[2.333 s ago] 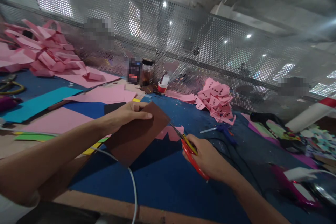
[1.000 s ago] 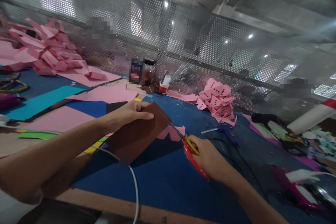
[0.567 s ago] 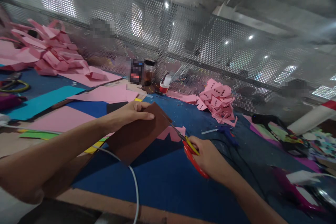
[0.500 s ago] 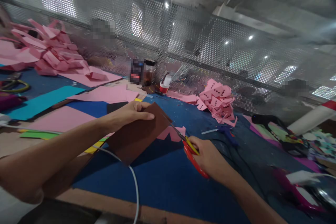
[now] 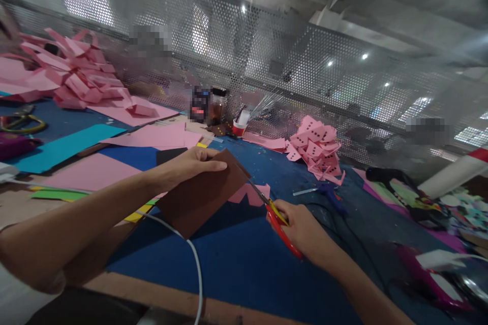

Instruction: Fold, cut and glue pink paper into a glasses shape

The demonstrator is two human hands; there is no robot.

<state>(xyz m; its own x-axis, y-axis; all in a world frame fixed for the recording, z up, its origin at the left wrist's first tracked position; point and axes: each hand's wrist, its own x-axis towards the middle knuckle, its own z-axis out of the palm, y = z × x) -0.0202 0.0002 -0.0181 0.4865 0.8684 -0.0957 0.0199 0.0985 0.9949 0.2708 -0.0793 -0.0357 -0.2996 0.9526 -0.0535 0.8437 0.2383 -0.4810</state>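
My left hand (image 5: 194, 165) pinches the upper edge of a brown sheet of craft paper (image 5: 206, 195), thumb on the near face. The sheet is tilted, held above the blue table surface (image 5: 244, 264). My right hand (image 5: 299, 226) is wrapped round the handles of red and yellow scissors (image 5: 281, 233). The scissor blades lie along the sheet's right edge, with a narrow strip of paper beside them near the upper corner. Behind the blades, a pink paper cutout (image 5: 251, 194) with a notched edge lies on the table.
Pink folded paper pieces (image 5: 84, 71) are heaped at the left, dotted pink pieces (image 5: 316, 144) at the right back. A blue glue gun (image 5: 331, 198) lies right of my hand. A white cable (image 5: 196, 259) crosses the front. A red-white cup (image 5: 240, 126) stands near the mesh panel (image 5: 236, 56).
The view has shifted very slightly. Both hands, the brown sheet and the scissors stay in nearly the same place.
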